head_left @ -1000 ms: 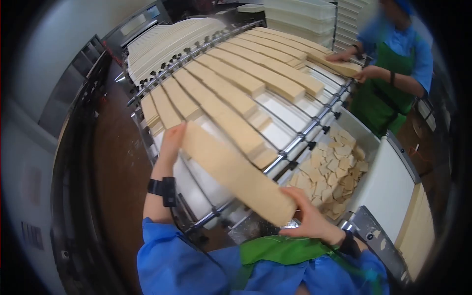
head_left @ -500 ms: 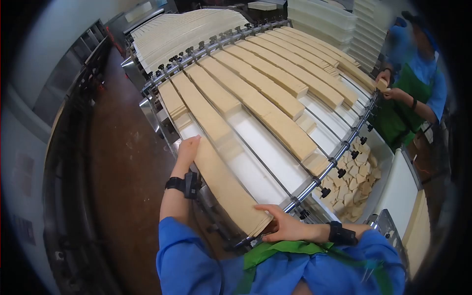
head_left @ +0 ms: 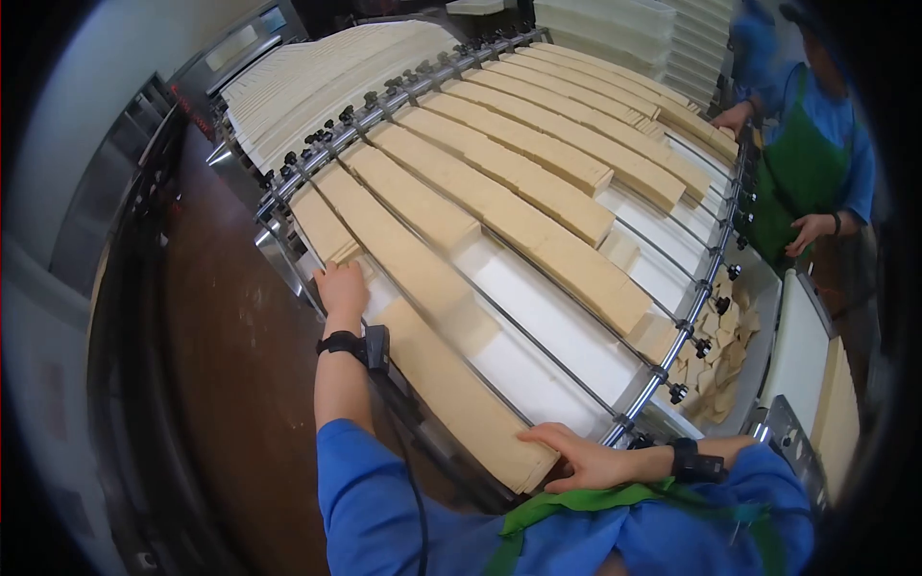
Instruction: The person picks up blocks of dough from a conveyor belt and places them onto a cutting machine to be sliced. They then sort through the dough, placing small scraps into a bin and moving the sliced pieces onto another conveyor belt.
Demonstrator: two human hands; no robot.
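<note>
Long rows of stacked pale tan sheets (head_left: 538,235) lie in lanes between metal rods on a white surface (head_left: 547,355). My left hand (head_left: 342,290) rests at the near end of the leftmost row (head_left: 319,223), fingers bent over its edge. Nearest to me lies a separate long stack (head_left: 456,398). My right hand (head_left: 581,459) is at that stack's near end, thumb and fingers spread around the end and touching it.
A metal bar with black knobs (head_left: 653,389) crosses the near side. Below it a bin holds broken pieces (head_left: 715,370). A co-worker in a green apron (head_left: 792,182) stands at the right. White trays (head_left: 615,38) are stacked behind.
My left hand has left the near stack's far end and moved to the leftmost row. My right hand stays at the near end. The co-worker's hands have moved apart.
</note>
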